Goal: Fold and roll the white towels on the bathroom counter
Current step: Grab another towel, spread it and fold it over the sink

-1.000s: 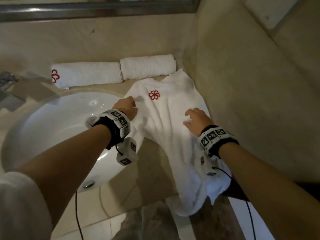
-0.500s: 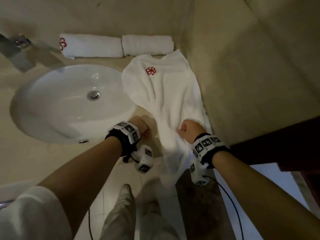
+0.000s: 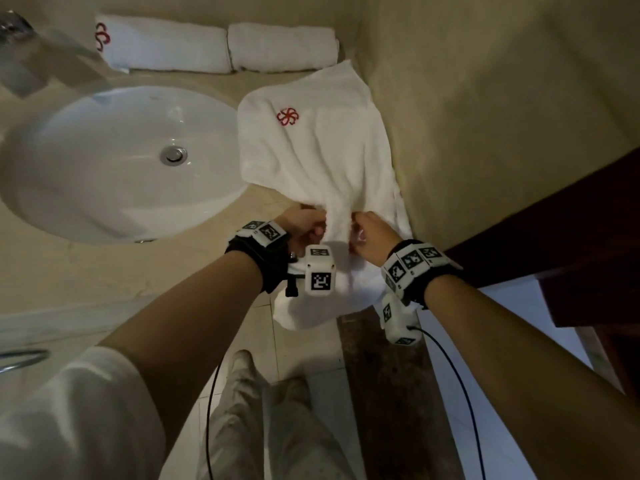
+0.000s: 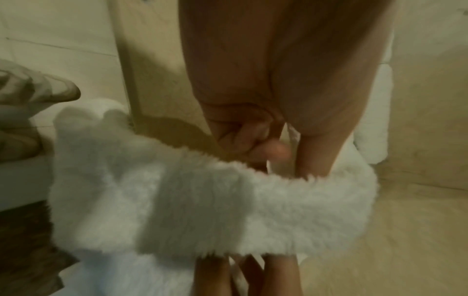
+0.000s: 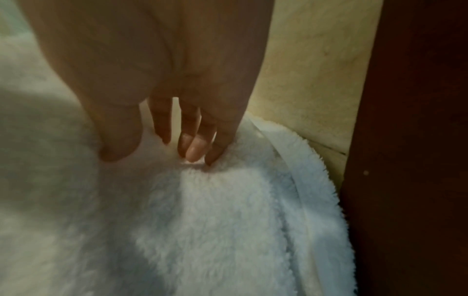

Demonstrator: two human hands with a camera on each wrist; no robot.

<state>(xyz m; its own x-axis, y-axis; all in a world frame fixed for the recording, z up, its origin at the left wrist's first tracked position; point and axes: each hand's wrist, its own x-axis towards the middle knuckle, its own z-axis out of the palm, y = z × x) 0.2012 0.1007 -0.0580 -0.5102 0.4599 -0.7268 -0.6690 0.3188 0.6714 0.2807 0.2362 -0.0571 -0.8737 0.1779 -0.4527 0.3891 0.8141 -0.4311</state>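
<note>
A white towel (image 3: 322, 154) with a red flower logo lies on the counter (image 3: 104, 271) to the right of the sink, and its near end hangs over the front edge. At that edge my left hand (image 3: 304, 226) pinches the bunched cloth between thumb and curled fingers; the left wrist view shows this hand (image 4: 266, 144) on the towel (image 4: 228, 210). My right hand (image 3: 370, 233) holds the same fold from the right. In the right wrist view its fingertips (image 5: 197, 152) dig into the towel (image 5: 228, 220) opposite the thumb. Two rolled white towels (image 3: 162, 43) (image 3: 282, 46) lie along the back wall.
The white round sink (image 3: 69, 188) fills the counter's left, with the faucet (image 3: 20, 39) behind it. A beige wall (image 3: 485, 98) bounds the towel's right side, and dark wood (image 3: 571, 220) stands beyond it. My legs (image 3: 249, 427) are below the counter edge.
Both hands slid from the towel's middle back to the counter's front edge and drew together, bunching the cloth between them. The head view tipped downward.
</note>
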